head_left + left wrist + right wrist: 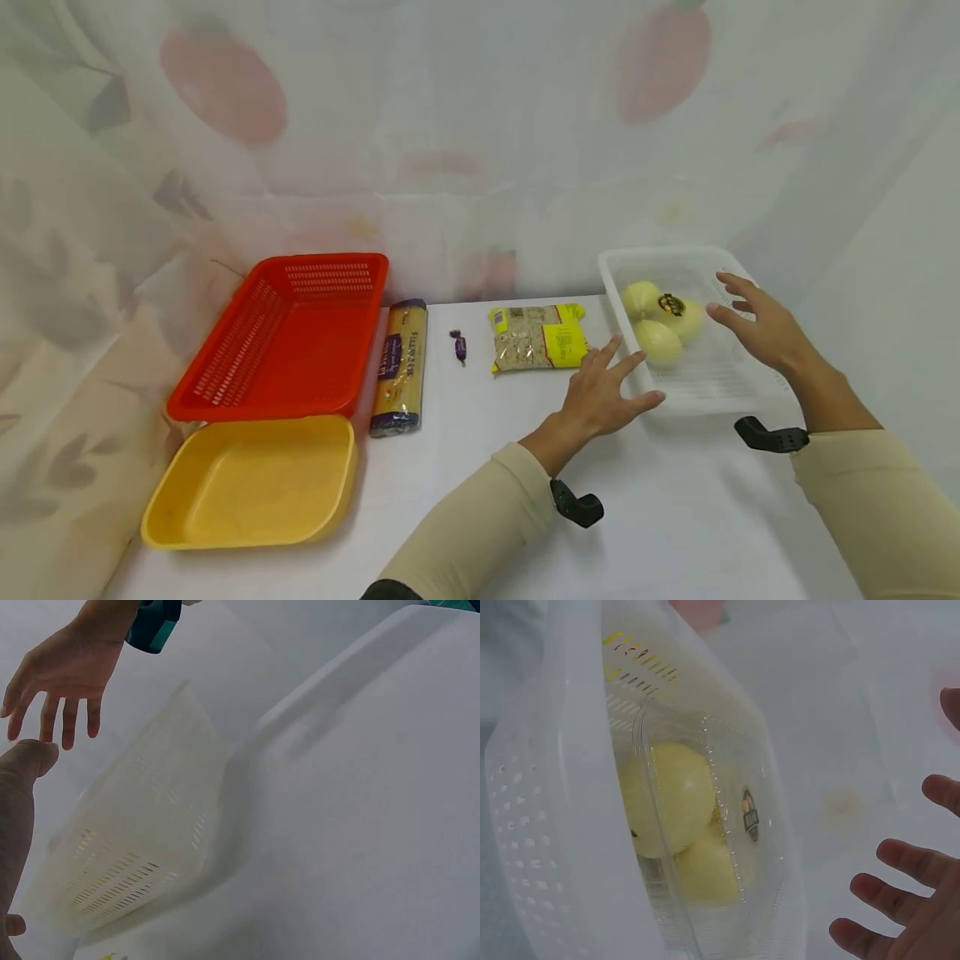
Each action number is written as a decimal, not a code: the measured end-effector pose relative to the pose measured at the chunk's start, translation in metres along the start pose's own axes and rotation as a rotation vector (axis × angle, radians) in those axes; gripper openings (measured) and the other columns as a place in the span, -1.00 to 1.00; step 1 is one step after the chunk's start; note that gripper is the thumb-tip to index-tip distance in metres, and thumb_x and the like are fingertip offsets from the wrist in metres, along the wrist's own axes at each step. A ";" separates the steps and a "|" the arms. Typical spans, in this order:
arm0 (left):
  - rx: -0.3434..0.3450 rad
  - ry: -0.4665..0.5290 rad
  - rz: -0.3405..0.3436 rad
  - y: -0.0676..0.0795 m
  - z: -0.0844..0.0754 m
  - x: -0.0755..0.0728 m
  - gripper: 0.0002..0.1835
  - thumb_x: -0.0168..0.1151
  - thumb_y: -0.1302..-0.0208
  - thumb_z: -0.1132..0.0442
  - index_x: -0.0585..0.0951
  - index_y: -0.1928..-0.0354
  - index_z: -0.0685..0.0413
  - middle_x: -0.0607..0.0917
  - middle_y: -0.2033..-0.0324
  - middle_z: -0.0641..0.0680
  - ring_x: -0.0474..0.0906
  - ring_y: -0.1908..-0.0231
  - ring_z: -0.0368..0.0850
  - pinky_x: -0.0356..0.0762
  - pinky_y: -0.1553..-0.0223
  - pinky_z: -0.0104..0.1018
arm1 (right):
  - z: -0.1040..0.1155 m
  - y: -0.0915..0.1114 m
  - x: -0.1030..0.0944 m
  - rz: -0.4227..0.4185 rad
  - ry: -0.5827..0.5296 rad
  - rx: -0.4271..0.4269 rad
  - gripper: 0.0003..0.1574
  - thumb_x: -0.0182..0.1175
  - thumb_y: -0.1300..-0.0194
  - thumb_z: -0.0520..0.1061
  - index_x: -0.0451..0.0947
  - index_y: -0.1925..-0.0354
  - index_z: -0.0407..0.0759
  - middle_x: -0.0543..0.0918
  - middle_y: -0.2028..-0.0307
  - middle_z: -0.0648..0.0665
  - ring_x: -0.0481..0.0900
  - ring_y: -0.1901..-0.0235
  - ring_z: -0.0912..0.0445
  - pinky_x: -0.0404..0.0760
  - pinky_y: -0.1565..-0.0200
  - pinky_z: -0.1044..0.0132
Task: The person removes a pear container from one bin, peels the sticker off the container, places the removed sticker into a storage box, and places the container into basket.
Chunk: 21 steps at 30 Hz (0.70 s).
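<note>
A white plastic basket [667,252] stands at the right, with several round pale-yellow fruits [658,342] inside. In the right wrist view, the fruits [679,799] are in a clear plastic box [731,746] with a dark label. My right hand [765,325] hovers at the basket's right side, fingers spread and holding nothing. Just outside the basket's front left side is my left hand [600,396], its fingers also spread and holding nothing. Beside its fingertips lies a clear-and-yellow bag of small pale grains [528,337]. Whether the left fingers touch the basket or the bag, I cannot tell.
A purple-wrapped candy [459,347] lies left of the grain bag. Further left is a pack of spaghetti [401,367], beside a red basket [300,350]. A yellow basin [258,475] stands in front of that basket. Curtains hang behind and to the left.
</note>
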<state>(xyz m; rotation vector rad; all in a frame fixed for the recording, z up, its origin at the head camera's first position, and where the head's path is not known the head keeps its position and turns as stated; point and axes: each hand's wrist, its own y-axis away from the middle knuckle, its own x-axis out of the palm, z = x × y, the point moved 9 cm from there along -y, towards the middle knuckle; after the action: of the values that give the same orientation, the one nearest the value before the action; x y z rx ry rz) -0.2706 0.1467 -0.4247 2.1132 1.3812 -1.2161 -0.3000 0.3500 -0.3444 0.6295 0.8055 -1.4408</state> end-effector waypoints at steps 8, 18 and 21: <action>-0.003 0.014 0.043 -0.008 0.003 0.010 -0.30 -0.01 -0.24 -0.42 0.31 -0.41 -0.45 -0.03 -0.48 -0.15 -0.03 -0.41 0.04 0.22 -0.23 0.08 | -0.011 -0.004 0.002 0.005 -0.129 0.005 -0.14 -0.07 -0.47 0.18 -0.11 -0.53 -0.07 0.06 -0.38 -0.51 0.09 -0.26 -0.51 0.13 -0.01 -0.52; -0.018 -0.026 0.077 -0.013 0.003 0.020 -0.32 -0.04 -0.25 -0.42 0.31 -0.40 -0.47 -0.04 -0.48 -0.21 0.00 -0.41 0.02 0.30 -0.17 0.04 | -0.022 -0.010 0.001 0.013 -0.228 0.007 -0.18 -0.12 -0.51 0.12 -0.14 -0.52 -0.16 0.06 -0.36 -0.54 0.09 -0.26 -0.50 0.15 -0.10 -0.42; -0.026 -0.030 0.094 -0.014 0.004 0.024 -0.31 -0.05 -0.25 -0.43 0.30 -0.40 -0.49 -0.07 -0.48 -0.23 -0.02 -0.41 -0.02 0.30 -0.17 0.03 | -0.027 -0.010 -0.001 0.005 -0.259 0.020 -0.20 -0.14 -0.52 0.12 -0.14 -0.52 -0.16 0.06 -0.37 -0.52 0.11 -0.26 -0.46 0.19 -0.10 -0.39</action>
<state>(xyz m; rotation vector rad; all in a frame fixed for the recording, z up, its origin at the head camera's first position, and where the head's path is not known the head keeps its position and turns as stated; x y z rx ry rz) -0.2807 0.1650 -0.4441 2.1084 1.2636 -1.1826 -0.3122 0.3712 -0.3589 0.4475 0.5861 -1.4916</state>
